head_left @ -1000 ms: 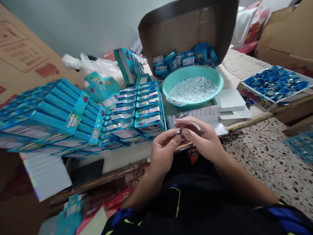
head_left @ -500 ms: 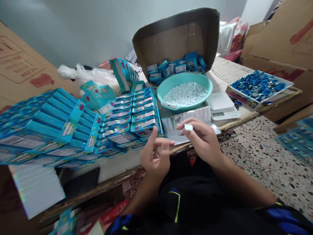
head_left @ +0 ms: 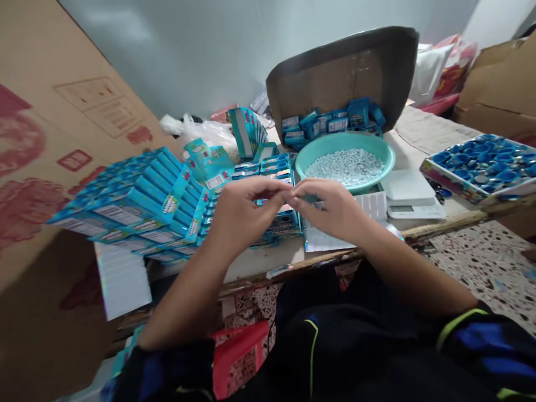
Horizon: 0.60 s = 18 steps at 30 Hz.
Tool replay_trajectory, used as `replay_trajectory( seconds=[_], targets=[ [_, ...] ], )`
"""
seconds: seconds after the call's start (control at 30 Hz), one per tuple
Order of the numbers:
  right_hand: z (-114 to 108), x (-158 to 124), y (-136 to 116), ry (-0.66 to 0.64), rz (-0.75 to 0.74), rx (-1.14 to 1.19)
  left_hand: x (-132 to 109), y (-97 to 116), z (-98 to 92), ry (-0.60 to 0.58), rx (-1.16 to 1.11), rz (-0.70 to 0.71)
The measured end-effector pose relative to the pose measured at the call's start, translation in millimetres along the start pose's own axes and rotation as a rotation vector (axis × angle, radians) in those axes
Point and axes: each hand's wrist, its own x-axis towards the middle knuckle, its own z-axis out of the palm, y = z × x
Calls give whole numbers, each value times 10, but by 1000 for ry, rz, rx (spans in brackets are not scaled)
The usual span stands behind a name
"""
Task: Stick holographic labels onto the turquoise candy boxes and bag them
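The left hand and right hand meet above the pale surface, their fingers clenched tip to tip over stacked teal cardboard boxes. Anything gripped there is hidden, so its position, direction and long axis cannot be told.

A small piece, almost hidden, is pinched between the left hand and right hand.
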Motion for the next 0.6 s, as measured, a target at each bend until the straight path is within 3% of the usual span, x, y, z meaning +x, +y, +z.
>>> replay_trajectory(
  seconds=[0.13, 0.27, 0.43, 0.6],
  targets=[
    [78, 383, 285, 133, 163, 115, 574, -214, -106, 95, -64, -111],
    [172, 644, 655, 218, 222, 206, 1021, -638, -21, 102, -315, -307],
    [293, 877, 858, 203, 198, 382, 1093, -1045, 168, -31, -616, -459],
    [272, 942, 840, 364, 202, 338, 1046, -1170, 267, -37, -639, -496]
  ],
)
